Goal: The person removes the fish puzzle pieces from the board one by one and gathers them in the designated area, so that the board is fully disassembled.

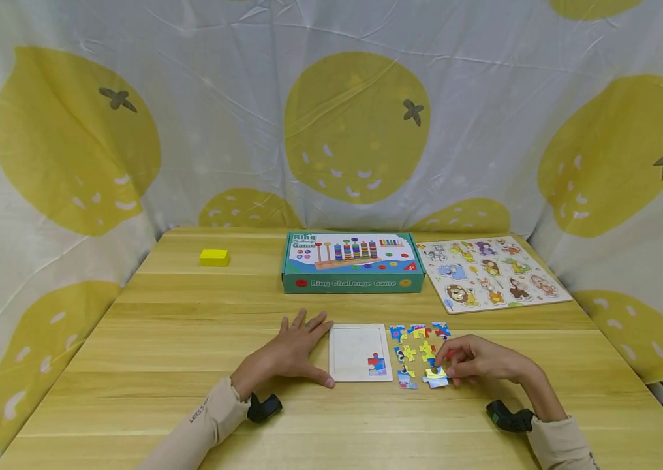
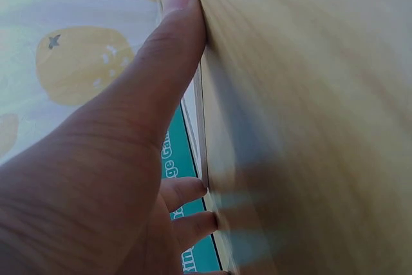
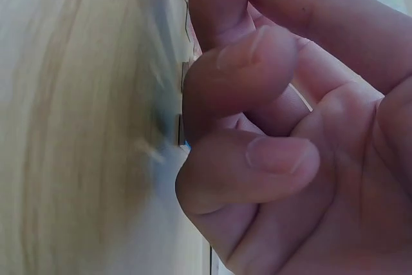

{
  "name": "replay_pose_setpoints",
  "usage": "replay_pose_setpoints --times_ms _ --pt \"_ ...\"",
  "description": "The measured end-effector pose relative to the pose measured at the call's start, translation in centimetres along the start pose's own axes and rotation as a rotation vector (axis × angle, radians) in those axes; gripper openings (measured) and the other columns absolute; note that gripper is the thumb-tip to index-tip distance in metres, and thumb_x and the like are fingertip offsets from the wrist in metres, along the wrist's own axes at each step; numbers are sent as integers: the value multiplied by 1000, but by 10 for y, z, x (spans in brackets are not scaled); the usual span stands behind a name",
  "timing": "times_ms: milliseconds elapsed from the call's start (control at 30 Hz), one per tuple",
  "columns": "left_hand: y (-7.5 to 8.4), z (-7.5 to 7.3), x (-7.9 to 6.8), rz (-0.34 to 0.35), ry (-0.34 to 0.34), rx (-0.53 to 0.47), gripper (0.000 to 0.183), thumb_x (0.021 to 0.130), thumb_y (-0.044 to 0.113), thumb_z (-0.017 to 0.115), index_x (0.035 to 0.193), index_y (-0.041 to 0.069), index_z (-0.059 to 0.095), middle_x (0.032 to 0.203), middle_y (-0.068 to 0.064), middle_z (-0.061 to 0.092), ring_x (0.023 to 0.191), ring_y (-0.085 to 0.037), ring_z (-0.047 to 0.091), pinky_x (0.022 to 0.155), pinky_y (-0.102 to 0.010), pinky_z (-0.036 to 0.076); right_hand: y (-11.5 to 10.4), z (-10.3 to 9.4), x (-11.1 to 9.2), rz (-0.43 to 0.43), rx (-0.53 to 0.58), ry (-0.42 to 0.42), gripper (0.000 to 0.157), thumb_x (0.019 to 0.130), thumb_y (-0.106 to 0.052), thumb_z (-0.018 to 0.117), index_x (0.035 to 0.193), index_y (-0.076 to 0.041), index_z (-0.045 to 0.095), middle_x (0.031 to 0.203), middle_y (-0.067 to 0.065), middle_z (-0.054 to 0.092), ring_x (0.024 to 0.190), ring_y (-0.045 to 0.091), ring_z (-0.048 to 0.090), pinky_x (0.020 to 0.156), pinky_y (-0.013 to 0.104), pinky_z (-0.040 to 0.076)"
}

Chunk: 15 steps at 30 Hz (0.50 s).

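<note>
My left hand [image 1: 292,352] lies with spread fingers at the left edge of a white puzzle board [image 1: 349,349]; its thumb and fingertips touch the edge. In the left wrist view, the thumb [image 2: 174,49] extends along the board's side. One blue and red jigsaw piece [image 1: 376,365] sits in the board's lower right corner. Right of the board, my right hand [image 1: 478,360] pinches a light blue and yellow jigsaw piece [image 1: 436,378] between thumb and index finger. Its other fingers [image 3: 257,165] are curled. Several loose jigsaw pieces [image 1: 406,378] lie beside it, some partly hidden by the hand.
Behind the board stands a green Ring Challenge Game box [image 1: 352,282]. An animal puzzle board [image 1: 508,284] lies at the back right. A yellow block [image 1: 215,258] is at the back left. A lemon-print curtain [image 1: 249,130] surrounds the wooden table [image 1: 161,339].
</note>
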<state>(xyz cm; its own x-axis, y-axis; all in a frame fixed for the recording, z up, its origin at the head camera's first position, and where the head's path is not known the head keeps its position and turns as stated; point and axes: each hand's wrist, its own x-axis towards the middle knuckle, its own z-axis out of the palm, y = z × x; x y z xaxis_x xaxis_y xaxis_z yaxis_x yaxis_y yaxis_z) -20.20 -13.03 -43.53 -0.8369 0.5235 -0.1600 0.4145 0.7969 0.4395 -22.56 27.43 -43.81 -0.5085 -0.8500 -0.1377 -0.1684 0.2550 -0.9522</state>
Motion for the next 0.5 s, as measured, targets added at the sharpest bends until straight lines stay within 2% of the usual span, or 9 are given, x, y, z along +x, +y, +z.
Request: replay_pose_setpoints --times_ms 400,500 --pt "-1 1 1 -7 -3 0 110 67 64 76 153 14 27 160 -7 16 144 -46 2 109 -69 0 0 1 0 26 -11 15 20 96 0 51 111 11 57 74 36 55 63 5 57 49 18 41" --pt "-1 1 2 -9 -2 6 111 67 65 75 153 14 27 160 -7 16 144 -46 2 109 -68 0 0 2 1 21 -39 26 18 96 -1 52 109 9 58 69 33 53 58 5 52 46 19 40"
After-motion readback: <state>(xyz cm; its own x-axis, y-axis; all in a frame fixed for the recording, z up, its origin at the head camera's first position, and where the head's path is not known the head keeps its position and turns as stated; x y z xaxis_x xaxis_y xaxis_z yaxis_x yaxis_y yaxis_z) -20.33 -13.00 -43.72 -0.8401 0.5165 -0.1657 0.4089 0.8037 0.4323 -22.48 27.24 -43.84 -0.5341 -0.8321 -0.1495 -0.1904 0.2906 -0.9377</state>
